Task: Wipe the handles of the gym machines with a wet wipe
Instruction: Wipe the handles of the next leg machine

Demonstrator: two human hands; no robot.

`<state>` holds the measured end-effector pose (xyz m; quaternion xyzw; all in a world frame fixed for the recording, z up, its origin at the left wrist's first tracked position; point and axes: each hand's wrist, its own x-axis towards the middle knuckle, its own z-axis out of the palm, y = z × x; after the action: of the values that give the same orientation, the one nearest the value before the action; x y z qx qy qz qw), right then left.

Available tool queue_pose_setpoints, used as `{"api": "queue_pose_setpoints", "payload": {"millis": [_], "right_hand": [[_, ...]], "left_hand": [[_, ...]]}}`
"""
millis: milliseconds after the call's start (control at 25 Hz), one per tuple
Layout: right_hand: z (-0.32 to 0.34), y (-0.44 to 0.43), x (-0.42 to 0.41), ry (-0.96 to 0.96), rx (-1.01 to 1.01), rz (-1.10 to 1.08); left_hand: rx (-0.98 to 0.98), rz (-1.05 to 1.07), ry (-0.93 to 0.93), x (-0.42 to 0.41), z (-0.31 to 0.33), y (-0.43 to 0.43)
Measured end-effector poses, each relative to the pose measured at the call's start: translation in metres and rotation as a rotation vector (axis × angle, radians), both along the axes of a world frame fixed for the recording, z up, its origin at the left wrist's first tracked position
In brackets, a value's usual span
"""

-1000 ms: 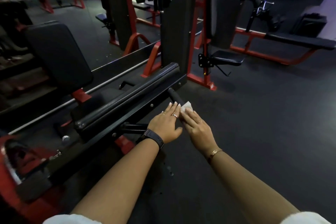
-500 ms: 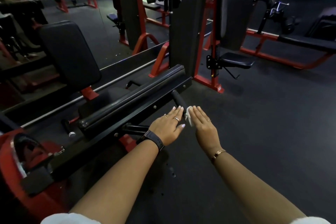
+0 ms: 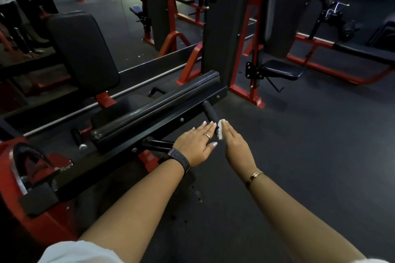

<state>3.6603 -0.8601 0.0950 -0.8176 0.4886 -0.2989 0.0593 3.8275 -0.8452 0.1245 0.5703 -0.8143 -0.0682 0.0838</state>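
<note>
**Wet wipe pinned flat against the end of a machine handle**

Small white wet wipe [image 3: 220, 130] lying against the near end of a short black cylindrical grip handle [image 3: 210, 113], itself jutting out toward the camera from the long black steel beam [image 3: 158, 134] of a red-and-black gym machine

Right hand [image 3: 236, 147] turned on edge, fingers straight and together, nothing curled round the wipe: just flat pressure from the handle's right side, keeping the wipe on the grip

Left hand [image 3: 196, 142] equally flat and gripping nothing, fingers straight, fingertips touching or just beside the handle's left side. Probably set there as a counter-press, so as to trap the round grip between two palms and stop the wipe from slipping off. Impossible to tell whether those fingertips reach the wipe's edge

Judging by the bare black stretch between wipe and beam, only the tip covered so far; likely a slide or a roll up the grip wanted next

Beyond the long black padded roller [image 3: 154, 109], what looks like a second small black handle [image 3: 157, 91], well apart from both hands and, by the look of it, yet to be wiped
</note>
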Motion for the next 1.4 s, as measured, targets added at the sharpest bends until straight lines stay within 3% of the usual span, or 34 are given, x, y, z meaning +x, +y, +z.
{"api": "queue_pose_setpoints", "payload": {"millis": [160, 320, 560, 840, 920, 1120, 1320, 1400], "right_hand": [[-0.009, 0.012, -0.01, 0.037, -0.082, 0.092], [0.002, -0.008, -0.01, -0.101, 0.169, -0.037], [0.001, -0.007, -0.02, -0.083, 0.075, 0.187], [0.013, -0.044, -0.032, -0.097, 0.34, 0.476], [0.007, -0.048, -0.045, -0.046, 0.307, 0.559], [0.022, -0.091, -0.024, 0.069, 0.198, 0.648], [-0.008, -0.117, -0.057, 0.09, 0.016, 0.899], [-0.009, -0.139, -0.047, 0.108, -0.072, 0.894]], "left_hand": [[0.011, -0.005, -0.039, -0.001, 0.004, 0.001], [0.017, -0.016, -0.099, -0.002, 0.008, 0.001], [-0.004, 0.033, -0.165, -0.007, 0.007, 0.003], [-0.123, 0.507, -0.112, -0.07, 0.009, 0.015], [-0.176, 0.589, -0.11, -0.08, 0.007, 0.013], [-0.028, 0.684, -0.233, -0.086, 0.01, 0.011], [-0.101, 0.79, -0.207, -0.088, 0.004, 0.005], [-0.121, 0.771, -0.197, -0.085, -0.002, 0.002]]}}
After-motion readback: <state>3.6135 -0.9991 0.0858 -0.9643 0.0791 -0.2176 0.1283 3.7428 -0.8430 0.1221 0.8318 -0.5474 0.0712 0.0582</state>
